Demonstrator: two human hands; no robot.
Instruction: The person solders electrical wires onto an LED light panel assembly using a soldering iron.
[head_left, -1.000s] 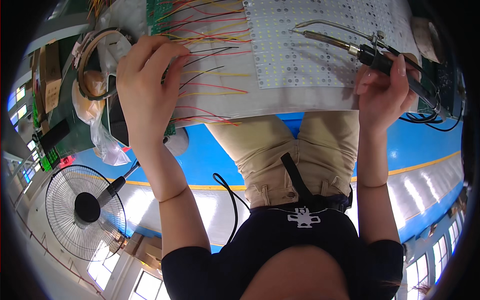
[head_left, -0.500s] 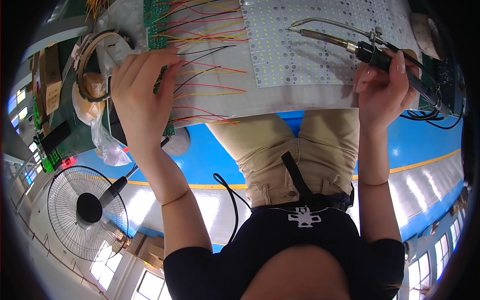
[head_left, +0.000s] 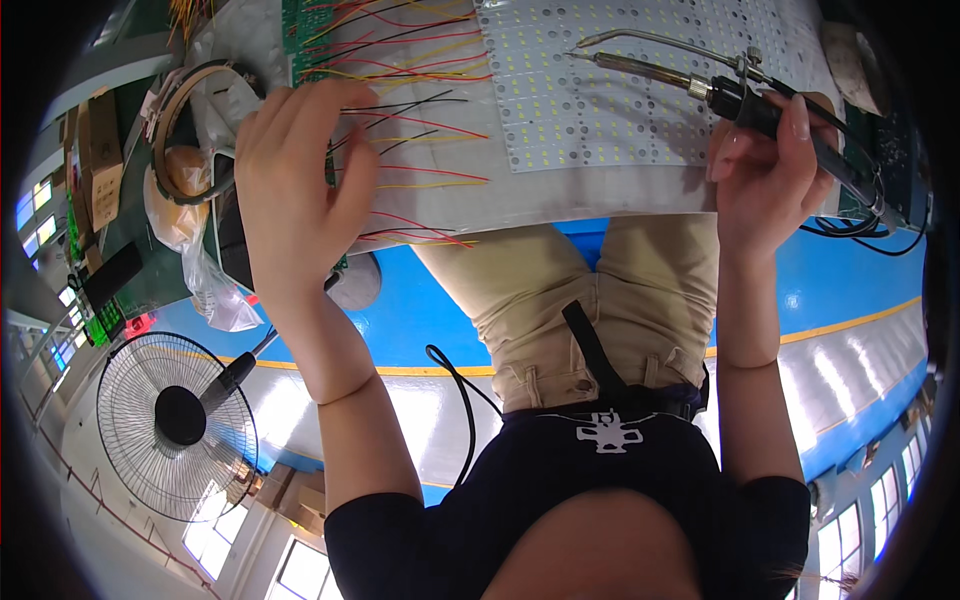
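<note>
My right hand (head_left: 770, 180) grips a soldering iron (head_left: 752, 112) by its black handle. A thin metal feed tube (head_left: 665, 48) is clamped along the iron, and both tips point left over a white LED panel (head_left: 560, 120) dotted with small yellow chips. At the left, my left hand (head_left: 300, 170) is over a green circuit board (head_left: 300, 30), covering much of it. Its thumb and index finger are apart, next to black wires (head_left: 420, 103). Red and yellow wires (head_left: 440, 178) stretch right from the board across the grey work surface.
Left of my left hand stand a round dark ring (head_left: 165, 140) and a clear plastic bag (head_left: 215, 295). A black cable (head_left: 850, 232) is coiled at the bench's right. Below the bench's left side is a standing fan (head_left: 180, 415). A pale roll (head_left: 852, 70) is at the far right.
My left hand has shifted slightly right and up, and its thumb and index finger have spread apart. The black wires moved a little. My right hand and the soldering iron have barely moved.
</note>
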